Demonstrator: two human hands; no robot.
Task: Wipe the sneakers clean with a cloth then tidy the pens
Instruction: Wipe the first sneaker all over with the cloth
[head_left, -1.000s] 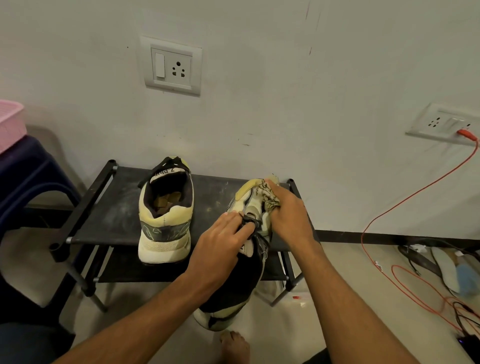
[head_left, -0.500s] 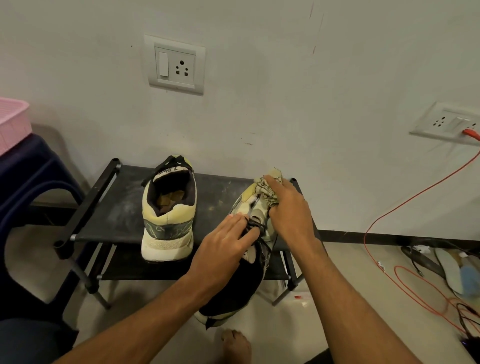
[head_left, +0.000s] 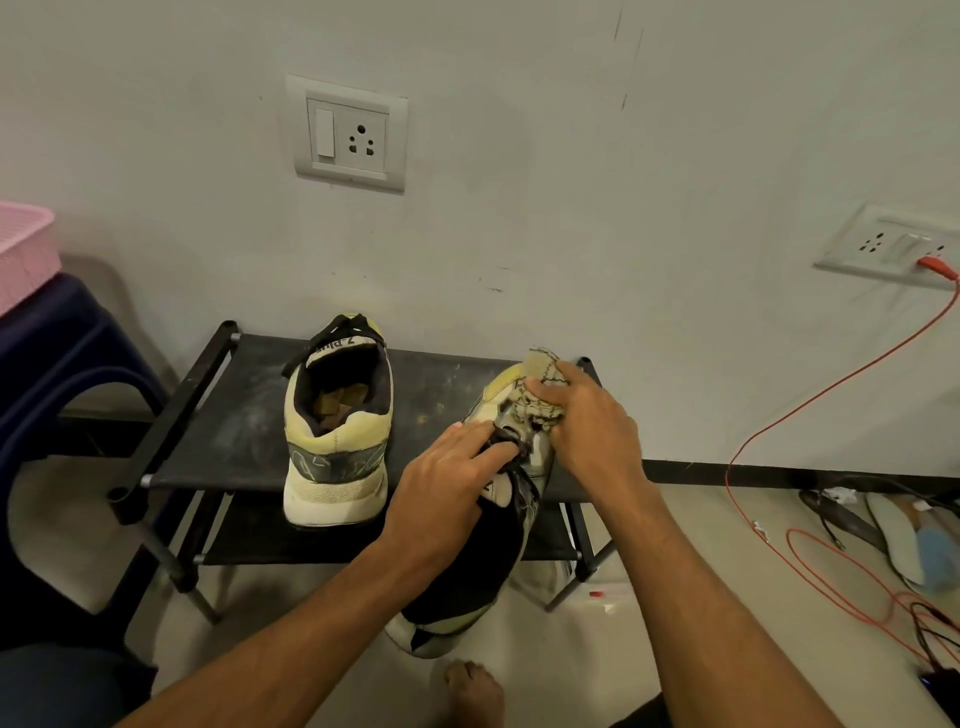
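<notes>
One pale yellow sneaker (head_left: 336, 441) stands upright on the black shoe rack (head_left: 218, 415), heel toward me. The second sneaker (head_left: 485, 566) is tilted over the rack's front edge, toe resting on the top shelf. My left hand (head_left: 441, 499) grips it at the laces and tongue. My right hand (head_left: 592, 426) presses a crumpled patterned cloth (head_left: 540, 384) against the toe of that sneaker, fingers curled round the cloth. No pens are in view.
A dark blue chair (head_left: 62, 374) with a pink basket (head_left: 23, 249) stands at the left. An orange cable (head_left: 779, 431) runs from a wall socket (head_left: 893, 244) to the floor at the right, beside insoles and wires. A bare foot (head_left: 475, 691) shows below.
My right hand and the cloth have slid a little further up toward the sneaker's toe. The left hand keeps its hold on the laces.
</notes>
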